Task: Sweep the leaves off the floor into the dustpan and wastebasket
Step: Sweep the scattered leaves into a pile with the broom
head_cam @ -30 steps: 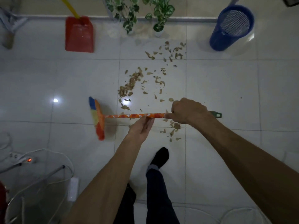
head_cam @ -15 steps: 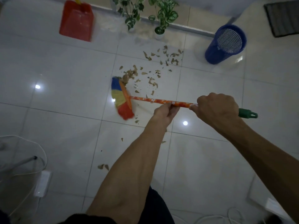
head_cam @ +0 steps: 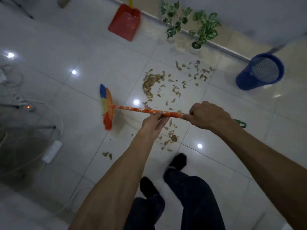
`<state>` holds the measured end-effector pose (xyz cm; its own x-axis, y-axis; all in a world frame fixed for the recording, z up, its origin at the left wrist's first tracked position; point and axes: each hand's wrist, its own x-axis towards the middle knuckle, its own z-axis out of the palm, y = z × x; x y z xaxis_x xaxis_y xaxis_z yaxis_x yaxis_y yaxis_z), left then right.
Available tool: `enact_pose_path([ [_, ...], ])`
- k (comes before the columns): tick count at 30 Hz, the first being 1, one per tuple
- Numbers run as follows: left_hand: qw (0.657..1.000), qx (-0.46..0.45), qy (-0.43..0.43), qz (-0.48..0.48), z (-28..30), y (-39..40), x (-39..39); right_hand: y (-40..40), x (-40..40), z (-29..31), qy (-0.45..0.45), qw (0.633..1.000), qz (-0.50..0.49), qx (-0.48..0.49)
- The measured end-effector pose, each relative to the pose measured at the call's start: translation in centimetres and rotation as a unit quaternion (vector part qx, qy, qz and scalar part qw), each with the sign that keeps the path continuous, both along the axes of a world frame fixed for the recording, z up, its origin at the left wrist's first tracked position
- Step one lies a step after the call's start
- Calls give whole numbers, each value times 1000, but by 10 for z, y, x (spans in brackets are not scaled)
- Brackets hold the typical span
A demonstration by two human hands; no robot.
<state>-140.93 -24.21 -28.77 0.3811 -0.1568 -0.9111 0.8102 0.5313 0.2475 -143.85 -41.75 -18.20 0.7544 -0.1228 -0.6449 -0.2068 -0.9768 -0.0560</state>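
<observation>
- My right hand (head_cam: 208, 116) is curled round the broom (head_cam: 146, 110) handle near its green end; my left hand (head_cam: 153, 122) holds the shaft from beneath, fingers wrapped loosely.
- The leaves (head_cam: 153, 83) lie partly gathered mid-floor, with strays toward the wastebasket (head_cam: 259, 72) and by my feet.
- The dustpan (head_cam: 124, 24) stands at the floor's far edge by the wall, well apart from the leaves.
- I judge it early: gathering unfinished, nothing scooped, nothing visibly binned.
</observation>
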Motion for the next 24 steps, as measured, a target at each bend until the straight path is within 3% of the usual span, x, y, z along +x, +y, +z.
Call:
enact_pose_path([
  [6, 994, 56, 35, 88, -37, -40, -24, -7, 9, -19, -3, 991, 110, -71],
  [13, 990, 1, 29, 135, -51, -174, -21, -136, 0, -32, -48, 968, 211, -126],
  [19, 981, -18, 1, 192, -29, -247, -10, -235, 34, -30, 4, 990, 141, -20],
  [24, 962, -28, -6, 271, -15, -202, -10, -205, 65, -26, 26, 984, 168, 57],
])
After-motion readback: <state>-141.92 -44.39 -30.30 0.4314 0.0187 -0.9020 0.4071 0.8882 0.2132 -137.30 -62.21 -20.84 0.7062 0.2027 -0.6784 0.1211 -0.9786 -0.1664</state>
